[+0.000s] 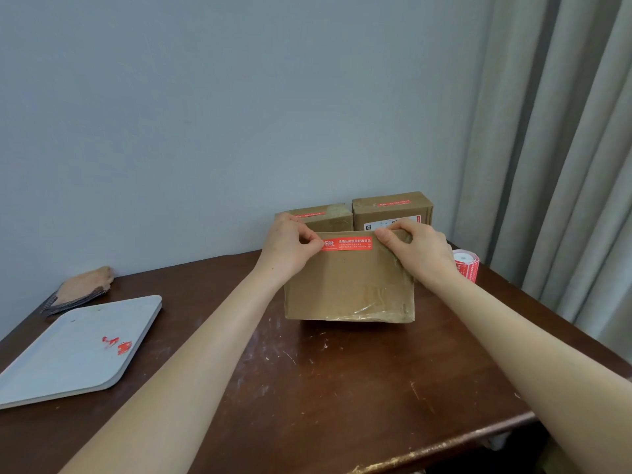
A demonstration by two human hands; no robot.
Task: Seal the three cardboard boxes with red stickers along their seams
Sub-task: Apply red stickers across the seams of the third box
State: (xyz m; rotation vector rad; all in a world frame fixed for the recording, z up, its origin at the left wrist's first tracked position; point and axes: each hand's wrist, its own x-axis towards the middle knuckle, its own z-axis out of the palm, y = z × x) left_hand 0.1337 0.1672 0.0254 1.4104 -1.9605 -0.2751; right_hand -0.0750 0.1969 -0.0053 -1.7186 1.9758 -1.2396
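A cardboard box [349, 285] stands on the dark wooden table [325, 378], its near face toward me. A red sticker [349, 243] with white print lies along its top edge. My left hand [290, 248] pinches the sticker's left end, and my right hand [417, 249] pinches its right end at the box's top corner. Behind stand two more cardboard boxes, one on the left [328, 217] and one on the right [393, 208], each with a red sticker on top. A roll of red stickers [466, 265] sits right of my right wrist.
A grey tray [61, 364] with red sticker scraps [118, 343] lies at the left. A brown and dark cloth item [80, 289] rests behind it by the wall. Curtains [564, 148] hang at the right. The table's worn front edge [444, 449] runs at lower right.
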